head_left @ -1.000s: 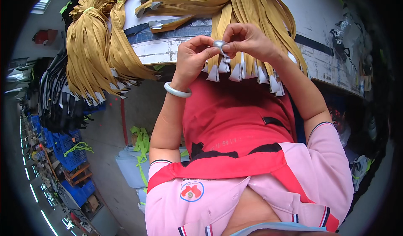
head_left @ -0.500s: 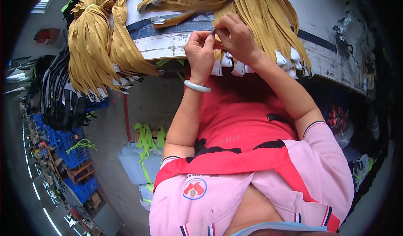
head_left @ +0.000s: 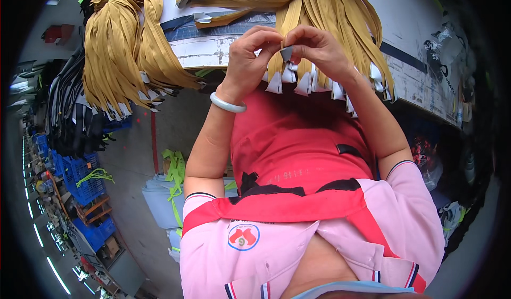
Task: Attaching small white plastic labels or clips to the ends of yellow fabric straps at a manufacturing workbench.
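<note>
My left hand (head_left: 250, 54) and my right hand (head_left: 316, 46) meet at the table's front edge. Both pinch the grey-tipped end of one tan zipper strip (head_left: 286, 51) between thumbs and fingers. It belongs to a thick bundle of tan zipper strips (head_left: 330, 11) that hangs over the edge, their white and grey ends (head_left: 303, 83) dangling just below my hands. A pale bangle (head_left: 228, 104) circles my left wrist. My red apron and pink shirt fill the lower middle of the view.
A second tan strip bundle (head_left: 114, 49) hangs over the white table (head_left: 205, 46) at the left. Dark strips (head_left: 66, 113) hang further left. Blue crates (head_left: 80, 171) and green strips (head_left: 175, 174) on a pale bag sit on the floor. Clutter lines the right edge.
Both hands have moved up and slightly right, closer to the table's edge, still working the same strip end. The view has tilted a little.
</note>
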The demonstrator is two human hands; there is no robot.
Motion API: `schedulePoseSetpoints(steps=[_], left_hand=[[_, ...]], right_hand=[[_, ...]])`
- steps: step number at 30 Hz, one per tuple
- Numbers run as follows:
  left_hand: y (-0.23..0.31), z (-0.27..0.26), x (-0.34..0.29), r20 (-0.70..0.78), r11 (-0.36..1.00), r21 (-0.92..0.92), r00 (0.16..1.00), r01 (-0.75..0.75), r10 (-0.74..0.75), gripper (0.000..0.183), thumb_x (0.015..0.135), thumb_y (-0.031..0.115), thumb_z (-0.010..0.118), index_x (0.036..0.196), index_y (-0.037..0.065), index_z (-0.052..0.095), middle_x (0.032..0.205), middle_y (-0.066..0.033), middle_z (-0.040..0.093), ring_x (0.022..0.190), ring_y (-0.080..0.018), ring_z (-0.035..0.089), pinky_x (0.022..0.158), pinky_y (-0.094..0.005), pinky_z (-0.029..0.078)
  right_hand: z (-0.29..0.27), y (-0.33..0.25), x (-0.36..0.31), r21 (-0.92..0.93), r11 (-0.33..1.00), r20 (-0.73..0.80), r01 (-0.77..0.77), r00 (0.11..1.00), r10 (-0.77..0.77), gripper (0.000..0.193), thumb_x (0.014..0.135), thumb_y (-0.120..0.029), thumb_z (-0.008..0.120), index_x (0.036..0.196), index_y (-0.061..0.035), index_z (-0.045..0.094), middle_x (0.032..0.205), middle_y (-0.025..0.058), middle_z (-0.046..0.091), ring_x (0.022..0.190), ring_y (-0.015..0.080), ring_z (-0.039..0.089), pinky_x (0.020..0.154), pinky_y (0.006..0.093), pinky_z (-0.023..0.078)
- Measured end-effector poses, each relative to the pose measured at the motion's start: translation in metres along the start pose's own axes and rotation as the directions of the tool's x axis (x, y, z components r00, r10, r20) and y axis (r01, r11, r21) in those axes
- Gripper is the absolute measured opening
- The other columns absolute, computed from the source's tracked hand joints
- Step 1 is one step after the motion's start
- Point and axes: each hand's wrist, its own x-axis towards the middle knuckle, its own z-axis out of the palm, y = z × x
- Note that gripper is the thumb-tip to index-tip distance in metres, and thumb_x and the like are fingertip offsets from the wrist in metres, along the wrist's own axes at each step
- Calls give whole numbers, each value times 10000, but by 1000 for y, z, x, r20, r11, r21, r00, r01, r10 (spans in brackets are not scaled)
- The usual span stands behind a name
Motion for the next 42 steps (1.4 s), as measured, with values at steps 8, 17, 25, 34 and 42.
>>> schedulePoseSetpoints(steps=[8,17,25,34,42], left_hand=[[12,6,-6,-13,988,-100,993,119,-121,144,865,-75,642,993,-15,670,950,-69,673,856,-135,664,790,-244,540],[10,6,-8,-51,973,201,991,-110,123,127,821,-69,691,930,-5,684,916,-88,667,805,-169,669,701,-269,543],[13,12,-10,17,935,345,996,-88,88,60,847,-76,639,872,-25,618,827,-105,616,707,-179,644,647,-285,521],[-5,-9,-21,-211,939,-217,927,266,-311,88,969,94,601,948,9,596,763,-64,643,666,-153,678,604,-260,540],[-41,-93,-53,-489,883,-401,758,244,-432,140,962,51,586,1084,8,639,944,-77,653,795,-159,668,682,-290,584]], right_hand=[[-3,0,-1,15,999,-23,38,999,-38,136,925,-100,659,1024,-11,631,869,22,627,764,95,614,683,251,534],[6,-17,-7,-260,964,-187,-47,982,-3,190,938,-189,669,967,-5,629,776,3,608,700,67,578,634,229,479],[-9,-17,-5,-306,944,-290,-120,957,28,166,922,-196,690,863,-51,635,758,-44,568,680,29,483,619,199,388],[-20,-7,-20,-159,967,-379,-199,917,126,220,962,-275,641,896,-65,625,712,-41,539,632,47,482,609,198,398],[-18,-8,-32,-454,852,-318,-260,941,117,251,938,-269,663,898,-21,652,714,-11,559,640,73,498,602,232,427]])
